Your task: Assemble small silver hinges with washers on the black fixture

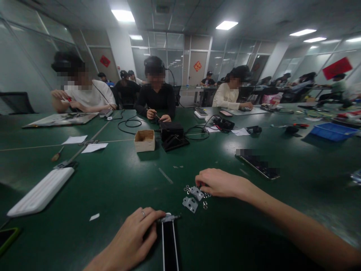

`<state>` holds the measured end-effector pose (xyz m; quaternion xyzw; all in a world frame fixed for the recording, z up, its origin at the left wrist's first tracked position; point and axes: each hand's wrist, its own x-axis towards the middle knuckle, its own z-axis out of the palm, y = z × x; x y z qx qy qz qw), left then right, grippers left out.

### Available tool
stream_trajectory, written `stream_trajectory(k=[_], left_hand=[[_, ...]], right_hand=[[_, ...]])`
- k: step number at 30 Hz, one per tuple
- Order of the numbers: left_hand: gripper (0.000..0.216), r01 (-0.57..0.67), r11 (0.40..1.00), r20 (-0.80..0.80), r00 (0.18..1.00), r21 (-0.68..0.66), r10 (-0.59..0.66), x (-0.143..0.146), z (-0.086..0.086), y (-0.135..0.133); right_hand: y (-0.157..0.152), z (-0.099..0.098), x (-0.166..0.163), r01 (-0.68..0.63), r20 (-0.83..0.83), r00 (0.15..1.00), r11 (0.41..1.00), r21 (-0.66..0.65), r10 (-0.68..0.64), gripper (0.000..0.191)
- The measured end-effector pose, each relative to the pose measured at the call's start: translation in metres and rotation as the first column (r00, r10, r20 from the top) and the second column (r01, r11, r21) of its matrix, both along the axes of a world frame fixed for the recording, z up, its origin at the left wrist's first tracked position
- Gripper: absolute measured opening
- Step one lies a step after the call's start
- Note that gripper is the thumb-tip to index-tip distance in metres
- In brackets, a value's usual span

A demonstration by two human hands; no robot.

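My left hand (135,235) rests at the near edge of the green table (113,180), its fingers curled against the top end of a long black flat part (170,241) with silver edges. My right hand (218,183) reaches in from the right with its fingertips bent down on a small pile of metal hardware. That pile holds two small grey brackets (193,198) and several tiny rings and screws (205,205). Whether the fingertips pinch a piece is hidden.
A white power strip (42,192) lies at left, a phone (261,165) at right, a green-edged phone (7,239) at the near left corner. A small cardboard box (144,140) and a black device (172,136) stand mid-table. Three people sit working across the table. A blue tray (332,131) is far right.
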<state>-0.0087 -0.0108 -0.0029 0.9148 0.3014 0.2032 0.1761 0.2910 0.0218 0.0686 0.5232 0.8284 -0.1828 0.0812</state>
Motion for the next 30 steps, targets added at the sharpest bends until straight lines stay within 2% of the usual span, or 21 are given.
stream_trajectory(k=[7,11,15,18,21,25,30], left_hand=[[0.034,-0.012,1.0,-0.015,1.0,-0.017,0.012,0.0,0.0,-0.001],[0.034,-0.026,0.999,-0.04,0.999,-0.02,0.025,0.001,0.005,-0.004],[0.035,-0.035,0.999,-0.057,0.998,-0.012,0.034,0.001,0.008,-0.007],[0.036,-0.041,0.999,-0.069,0.997,0.007,0.041,0.001,0.006,-0.007],[0.037,-0.035,0.999,-0.095,0.995,0.029,0.038,0.0,0.004,-0.006],[0.039,-0.039,0.997,-0.149,0.988,0.073,0.049,-0.001,0.007,-0.006],[0.039,-0.026,0.99,-0.164,0.985,0.138,0.049,-0.002,0.002,-0.003]], right_hand=[[0.011,-0.018,-0.002,-0.015,-0.029,0.999,0.999,0.05,0.017,0.018],[0.013,-0.018,-0.004,0.066,-0.09,0.994,0.997,-0.028,-0.069,0.021],[0.012,-0.017,-0.006,0.168,-0.195,0.96,0.972,-0.166,-0.199,0.025],[0.013,-0.02,-0.005,0.189,-0.244,0.94,0.959,-0.214,-0.239,0.027],[0.015,-0.02,-0.003,0.19,-0.226,0.949,0.97,-0.15,-0.22,0.029],[0.013,-0.015,-0.001,0.255,-0.083,0.963,0.967,-0.028,-0.256,0.023],[0.012,-0.015,-0.001,0.299,-0.051,0.953,0.954,-0.013,-0.299,0.025]])
